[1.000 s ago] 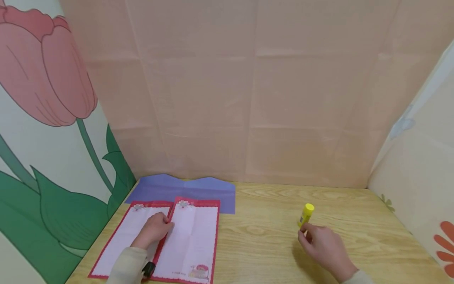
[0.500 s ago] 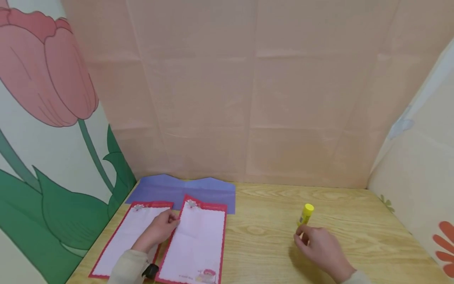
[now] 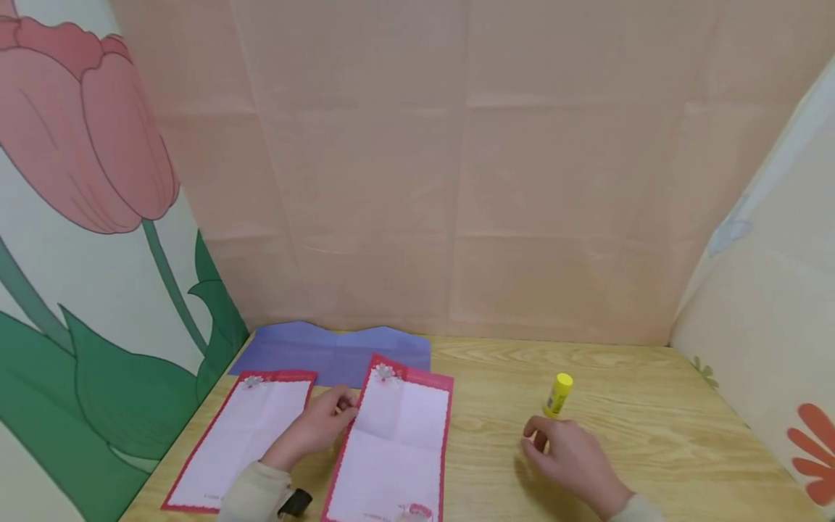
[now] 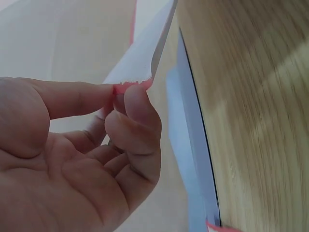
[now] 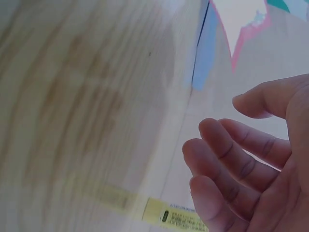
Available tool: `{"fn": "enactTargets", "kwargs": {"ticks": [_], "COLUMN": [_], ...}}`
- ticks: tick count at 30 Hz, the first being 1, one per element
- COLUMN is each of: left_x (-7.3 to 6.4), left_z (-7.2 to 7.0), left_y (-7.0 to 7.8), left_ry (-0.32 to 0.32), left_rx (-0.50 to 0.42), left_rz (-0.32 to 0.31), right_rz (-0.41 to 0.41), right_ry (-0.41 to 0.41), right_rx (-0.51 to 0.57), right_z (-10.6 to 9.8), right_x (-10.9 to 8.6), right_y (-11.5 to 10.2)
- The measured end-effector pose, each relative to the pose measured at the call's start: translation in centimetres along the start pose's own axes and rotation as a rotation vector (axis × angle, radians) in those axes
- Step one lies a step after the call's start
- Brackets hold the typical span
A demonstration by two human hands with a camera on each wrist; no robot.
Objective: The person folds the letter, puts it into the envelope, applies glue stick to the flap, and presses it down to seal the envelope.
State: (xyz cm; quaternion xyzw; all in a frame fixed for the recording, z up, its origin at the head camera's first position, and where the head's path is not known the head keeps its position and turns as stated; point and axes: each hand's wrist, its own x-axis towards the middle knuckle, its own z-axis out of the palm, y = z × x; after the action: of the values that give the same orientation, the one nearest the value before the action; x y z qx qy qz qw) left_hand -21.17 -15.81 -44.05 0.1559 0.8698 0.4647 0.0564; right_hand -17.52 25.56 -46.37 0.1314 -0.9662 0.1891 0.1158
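I see a creased, peach-coloured sheet [image 3: 365,159] hanging at twelve o'clock, behind a wood-grained desk [image 3: 492,449] at six. A huge pink tulip [image 3: 98,138] fills ten o'clock; orange-red petals [image 3: 815,446] mark the pale wall [image 3: 770,319] at four.

Held sheet [image 3: 398,442] between other sheet [image 3: 251,428] and glue stick [image 3: 558,395]

Left hand [image 3: 324,420] at held sheet's left edge. Other sheet on table [image 3: 496,377], left of held sheet, gap between the 2. Paper piece [image 3: 326,355] behind held sheet, also on table, partly covered by held sheet's far end in head view. Glue stick on table, well right of held sheet. Right hand [image 3: 577,460] right of held sheet, just before glue stick. Back wall [image 3: 457,181] behind held sheet.
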Motion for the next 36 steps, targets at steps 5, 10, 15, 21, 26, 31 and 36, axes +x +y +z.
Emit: {"fn": "enactTargets", "kwargs": {"ticks": [5,10,15,21,26,31,36], "left_x": [0.4,1.1,1.5,1.8,1.9,2.1,2.1], "left_z": [1.2,2.4,3.6,5.3,6.3,6.6,6.8], "left_y": [0.7,1.5,1.8,1.4,1.2,1.3,1.5], "left_ry": [-0.035,-0.069,-0.091,-0.097,-0.099,-0.086,-0.074], "left_rx": [-0.009,-0.028,-0.065,-0.102,-0.121,-0.088,-0.158], "left_rz": [0.030,0.041,0.049,0.094,0.106,0.133,0.122], "right_rz": [-0.020,0.006,0.027,0.073,0.101,0.082,0.043], "right_ry": [-0.053,-0.127,-0.135,-0.157,-0.255,-0.318,-0.296], "right_rx": [0.104,0.177,0.211,0.277,0.401,0.576,0.623], "right_z": [0.6,1.2,2.0,2.8,2.7,2.4,2.5], "right_x": [0.5,1.0,1.3,1.6,1.7,1.7,1.6], "right_y": [-0.4,-0.9,-1.6,-1.7,-1.6,-1.5,-1.2]}}
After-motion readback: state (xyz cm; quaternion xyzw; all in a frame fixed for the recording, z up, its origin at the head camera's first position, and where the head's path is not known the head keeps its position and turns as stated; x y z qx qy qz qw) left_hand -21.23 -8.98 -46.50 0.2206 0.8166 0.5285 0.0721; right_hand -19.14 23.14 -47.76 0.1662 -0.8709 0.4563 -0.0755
